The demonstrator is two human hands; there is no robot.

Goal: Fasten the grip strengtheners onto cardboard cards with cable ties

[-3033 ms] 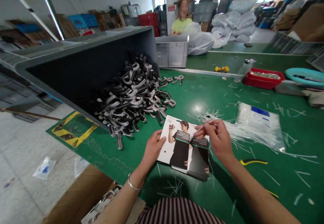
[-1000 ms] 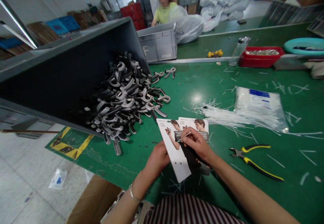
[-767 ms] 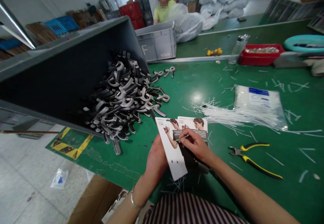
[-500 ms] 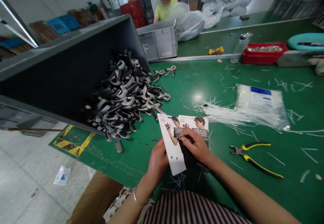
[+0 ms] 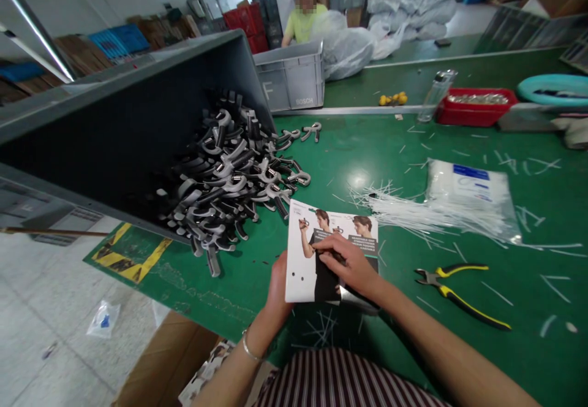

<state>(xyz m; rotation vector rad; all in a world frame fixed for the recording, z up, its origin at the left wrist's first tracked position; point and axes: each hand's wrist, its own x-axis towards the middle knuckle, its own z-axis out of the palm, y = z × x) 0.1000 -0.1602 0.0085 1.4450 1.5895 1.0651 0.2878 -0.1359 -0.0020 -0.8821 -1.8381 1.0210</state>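
Observation:
My left hand [image 5: 277,284] holds a printed cardboard packaging card [image 5: 301,278] at its left edge, its fingers hidden behind the card. The card is white and black, shows a person, and has two small punched holes at lower left. Over its printed front lies my right hand [image 5: 351,265], index finger and thumb drawn together near the middle; anything pinched there is too small to make out. Another similar card [image 5: 367,228] lies under and beside the right hand. To the left, grey-and-black hand grip strengtheners [image 5: 234,183] form a heap.
A grey crate [image 5: 138,76] lies tipped on its side, strengtheners spilling out. White cable ties [image 5: 404,211], a plastic bag of ties [image 5: 473,192] and yellow-black cutting pliers [image 5: 459,290] lie right. Behind are a red tray [image 5: 478,113], a grey bin [image 5: 294,82] and a person [image 5: 298,24].
The card in my left hand has turned from tilted to facing me more squarely. My right fingers have shifted slightly left onto its front.

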